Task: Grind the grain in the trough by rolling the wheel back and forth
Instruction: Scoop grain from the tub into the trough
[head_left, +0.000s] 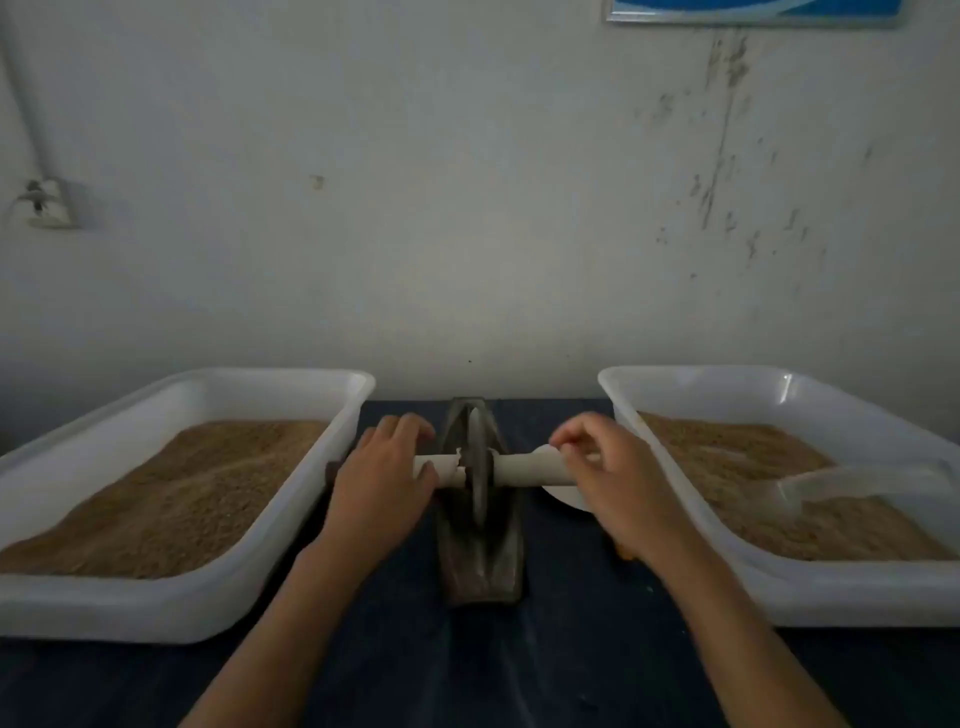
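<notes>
both forearms are reaching in from six o'clock toward the trough (480, 540) at the centre of the dark table (571, 675). left hand (382, 480) is wrapping its fingers over the paper-covered axle (519, 467); right hand (608, 470) is gripping the other end with curled fingers. the wheel (477, 462) is standing upright in the trough, toward twelve o'clock. pressing evenly on both sides should keep it from tilting. grain inside the trough is too dark to see.
</notes>
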